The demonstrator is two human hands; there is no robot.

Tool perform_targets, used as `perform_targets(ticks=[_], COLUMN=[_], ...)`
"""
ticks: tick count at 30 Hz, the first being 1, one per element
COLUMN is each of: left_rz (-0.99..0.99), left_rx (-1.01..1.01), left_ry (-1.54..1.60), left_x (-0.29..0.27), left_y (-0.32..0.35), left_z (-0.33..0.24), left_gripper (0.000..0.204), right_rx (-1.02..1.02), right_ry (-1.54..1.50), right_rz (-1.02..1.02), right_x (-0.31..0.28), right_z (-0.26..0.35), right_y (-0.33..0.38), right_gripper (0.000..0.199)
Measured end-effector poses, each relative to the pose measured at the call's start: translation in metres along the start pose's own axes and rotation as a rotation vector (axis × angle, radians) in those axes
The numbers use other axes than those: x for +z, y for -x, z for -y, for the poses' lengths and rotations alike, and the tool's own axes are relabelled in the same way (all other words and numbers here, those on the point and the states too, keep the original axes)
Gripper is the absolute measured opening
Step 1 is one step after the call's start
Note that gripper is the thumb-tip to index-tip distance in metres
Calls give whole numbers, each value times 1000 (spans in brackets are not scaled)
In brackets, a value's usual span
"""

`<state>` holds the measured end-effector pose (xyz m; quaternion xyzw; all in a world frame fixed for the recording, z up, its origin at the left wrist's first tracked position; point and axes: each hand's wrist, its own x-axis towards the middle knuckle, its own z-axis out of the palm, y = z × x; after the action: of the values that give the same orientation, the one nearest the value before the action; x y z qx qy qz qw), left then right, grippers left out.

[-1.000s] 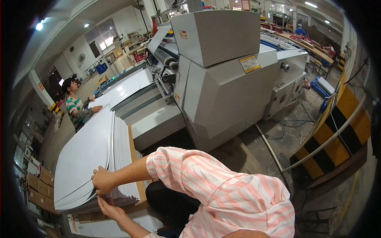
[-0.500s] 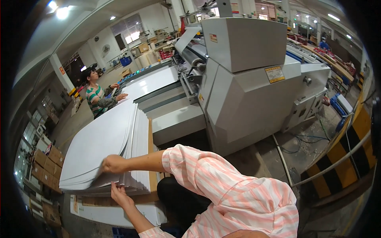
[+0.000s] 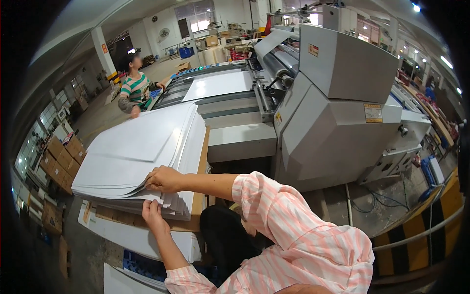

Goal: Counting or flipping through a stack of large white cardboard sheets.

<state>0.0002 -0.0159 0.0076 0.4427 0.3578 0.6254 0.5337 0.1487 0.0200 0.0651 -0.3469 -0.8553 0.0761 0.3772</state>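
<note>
A tall stack of large white paper sheets [image 3: 122, 152] stands in front of me, its near right corner fanned into layers. My right hand [image 3: 165, 179] reaches across from the right with its fingers closed on the edge of the upper sheets at that corner. Just below it, my left hand [image 3: 155, 215] pinches the sheets' near edge, fingers pressed together. The fingertips of both hands are partly hidden by the paper. Brown board [image 3: 199, 196] shows beneath and along the right side of the stack.
A large grey machine [image 3: 333, 132] with rollers stands right of the stack. A white sheet [image 3: 220, 85] lies on its feed table. Beyond the stack's far left stands a co-worker [image 3: 137, 90]. Cardboard boxes [image 3: 61, 159] are at left, a striped yellow-black barrier [image 3: 416, 250] at right.
The view has swung left, so the machine sits further right. The gap under the lifted sheet corner has narrowed. The co-worker's near hand has come off the feed table toward the stack.
</note>
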Motion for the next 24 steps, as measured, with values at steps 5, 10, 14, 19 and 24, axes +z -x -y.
perform_targets(ticks=[5,10,14,19,24], left_rz=[21,-37,-76,-93,-33], left_rx=[3,-27,-43,134,144], left_ry=[17,75,79,-193,-247], left_x=[6,2,0,-10,0], left_y=[2,4,2,-7,-6], left_z=[-1,-5,-3,15,18], left_gripper=[8,23,50,32,30], right_rx=[-26,-173,-300,309,-73], right_ry=[85,104,196,-299,10], right_rz=[-2,-68,-177,-166,-180], right_x=[2,1,7,-1,-9], right_z=[-1,1,-4,-7,5], right_y=[3,10,4,-46,-18], right_gripper=[22,33,33,32,22])
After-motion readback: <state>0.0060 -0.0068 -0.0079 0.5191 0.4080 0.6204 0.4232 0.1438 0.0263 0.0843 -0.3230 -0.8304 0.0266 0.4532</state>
